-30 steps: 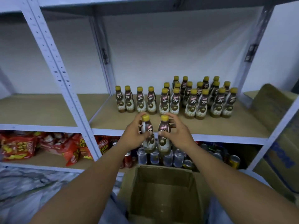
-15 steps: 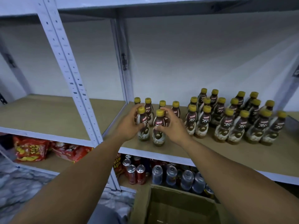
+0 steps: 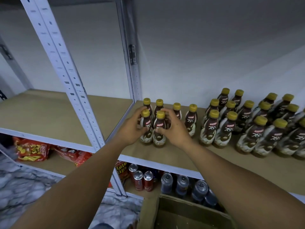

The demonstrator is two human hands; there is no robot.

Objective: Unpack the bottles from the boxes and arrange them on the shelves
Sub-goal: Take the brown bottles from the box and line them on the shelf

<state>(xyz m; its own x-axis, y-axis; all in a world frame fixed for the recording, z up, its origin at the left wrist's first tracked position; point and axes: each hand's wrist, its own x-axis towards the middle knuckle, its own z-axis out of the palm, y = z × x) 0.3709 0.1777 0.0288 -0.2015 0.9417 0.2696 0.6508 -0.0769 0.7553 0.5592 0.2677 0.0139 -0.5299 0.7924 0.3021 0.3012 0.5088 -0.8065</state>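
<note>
Both hands were busy: left hand [image 3: 132,129] wrapped round one bottle [image 3: 147,123], right hand [image 3: 173,129] round a second bottle [image 3: 159,126]. Both bottles were upright, touching, and seemingly down on the shelf [image 3: 165,152], just in front of a short row [image 3: 191,119]. A big batch [image 3: 229,128] already stood right of my hands. What showed of the box [image 3: 189,214] under my arms looked empty, so probably nearly done.

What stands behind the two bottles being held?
Two more yellow-capped bottles on the shelf, only caps and shoulders showing; their bodies are covered by the held bottles, left hand and right hand.
</note>
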